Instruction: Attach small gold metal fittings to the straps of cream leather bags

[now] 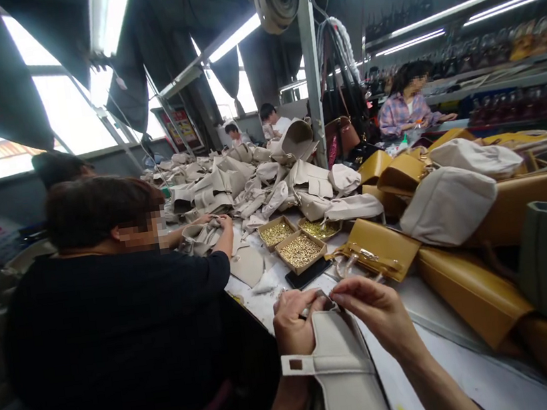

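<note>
A light beige handbag (346, 370) stands right in front of me, with a strap end that has a rectangular cut-out sticking out to its left. My left hand (293, 322) is closed on the bag's far upper edge, and a dark ring shows on one finger. Thumb and forefinger of my right hand (375, 309) are pinched together at that same edge, close to the left fingertips. Whatever small thing lies in this pinch is too small to tell.
Beyond my hands sit cardboard trays of small gold-coloured metal pieces (301, 252) and a black phone (309, 273). Mustard-yellow bags (384, 247) crowd the right side. Beige bags (244, 175) are heaped further back. A co-worker in black (119, 333) sits close on my left, handling beige pieces.
</note>
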Tool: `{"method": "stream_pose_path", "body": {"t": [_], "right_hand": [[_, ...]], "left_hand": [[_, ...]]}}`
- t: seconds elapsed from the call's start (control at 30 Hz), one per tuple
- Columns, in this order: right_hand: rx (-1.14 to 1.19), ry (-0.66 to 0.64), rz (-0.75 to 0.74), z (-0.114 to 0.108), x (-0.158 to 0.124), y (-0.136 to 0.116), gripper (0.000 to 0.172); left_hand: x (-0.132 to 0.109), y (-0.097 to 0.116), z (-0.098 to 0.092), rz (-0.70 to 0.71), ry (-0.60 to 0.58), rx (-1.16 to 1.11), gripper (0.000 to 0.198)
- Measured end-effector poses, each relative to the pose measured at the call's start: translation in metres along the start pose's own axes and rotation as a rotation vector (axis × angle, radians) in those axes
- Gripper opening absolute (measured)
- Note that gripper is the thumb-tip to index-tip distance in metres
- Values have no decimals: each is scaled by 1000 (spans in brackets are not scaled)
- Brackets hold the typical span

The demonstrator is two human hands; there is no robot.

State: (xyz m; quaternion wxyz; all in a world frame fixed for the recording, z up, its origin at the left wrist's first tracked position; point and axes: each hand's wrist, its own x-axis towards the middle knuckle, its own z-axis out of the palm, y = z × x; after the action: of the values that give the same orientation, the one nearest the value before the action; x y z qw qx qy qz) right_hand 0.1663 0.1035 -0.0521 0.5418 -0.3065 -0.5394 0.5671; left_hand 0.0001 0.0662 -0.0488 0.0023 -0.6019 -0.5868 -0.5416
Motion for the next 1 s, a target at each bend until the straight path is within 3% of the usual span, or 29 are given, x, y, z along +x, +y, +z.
{"method": "stream_pose_path", "body": {"t": [0.13, 0.27, 0.47, 1.0], "right_hand": [[-73, 32, -104, -3, -13, -1, 13], [-123, 108, -202, -3, -15, -2, 14], [-16, 125, -65, -5, -17, 6, 16], [74, 149, 81, -6, -19, 3, 27]], "left_hand": [[-2, 12, 5, -87, -42, -1, 9], [-5, 7, 16, -81, -54, -39, 12], [-8, 3, 21, -66, -122, -28, 7], [-11, 9, 29, -40, -42, -71, 9]]}}
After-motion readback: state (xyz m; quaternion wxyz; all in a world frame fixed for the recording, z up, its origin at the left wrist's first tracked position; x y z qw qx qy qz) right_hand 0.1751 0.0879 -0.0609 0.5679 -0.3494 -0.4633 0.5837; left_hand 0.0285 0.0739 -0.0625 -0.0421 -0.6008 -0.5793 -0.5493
